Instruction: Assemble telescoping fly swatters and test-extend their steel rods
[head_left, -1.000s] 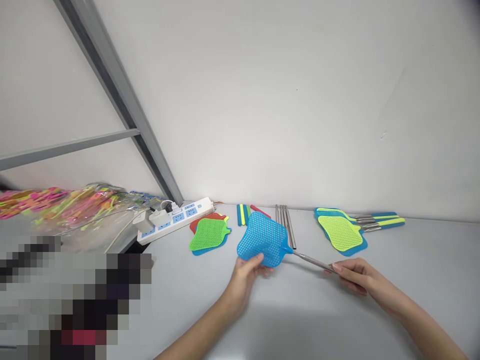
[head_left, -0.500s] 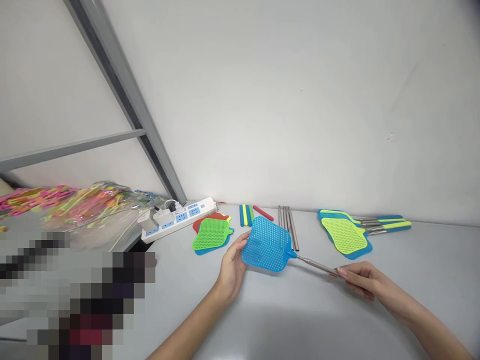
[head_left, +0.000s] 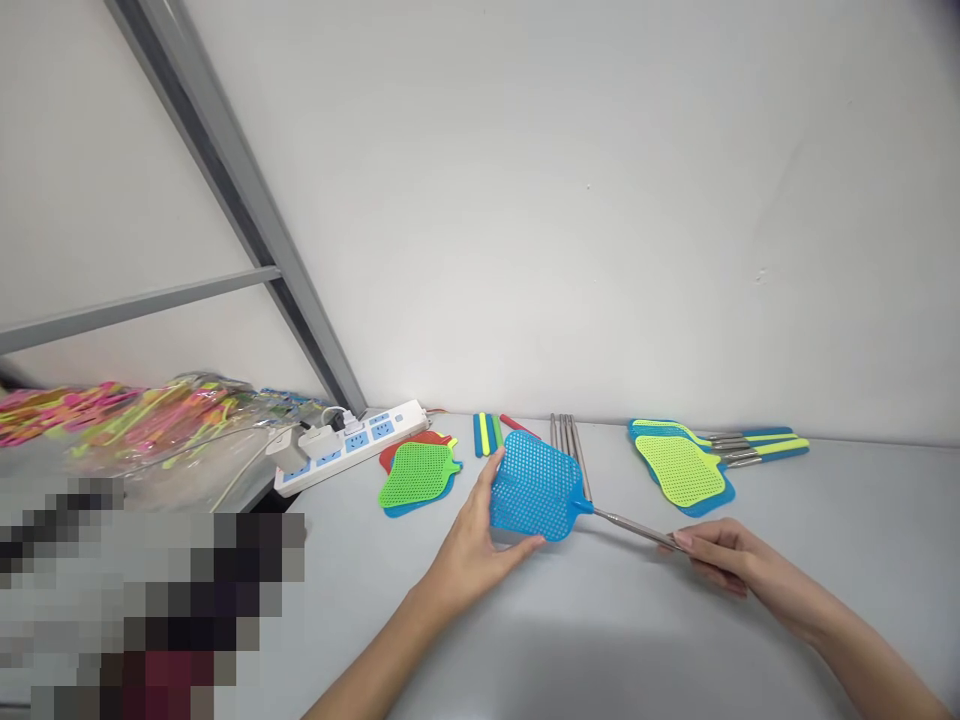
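Observation:
A blue perforated fly swatter head (head_left: 538,488) is held above the table, joined to a thin metal rod (head_left: 634,527). My right hand (head_left: 724,558) pinches the rod's far end between thumb and fingers. At the head's left side, my left hand (head_left: 476,545) grips the edge, fingers near the upper corner and thumb along the lower edge. Behind the head lie several loose metal rods (head_left: 568,435), partly hidden. Left of them are coloured handle tubes (head_left: 486,434) in blue, yellow and green, plus a red one (head_left: 519,427). A green swatter head (head_left: 417,473) rests on blue and red ones.
At the right, fly swatters with rods and handles lie stacked, a yellow head (head_left: 681,472) on top. A white power strip (head_left: 352,445) with plugs sits at the table's left edge. Bagged colourful items (head_left: 172,415) lie farther left, beyond a grey metal post (head_left: 247,210).
My left thumb has come out from behind and now spreads along the head's lower edge, the fingers shifting upward. My right hand keeps its pinch on the rod. The view has shifted slightly.

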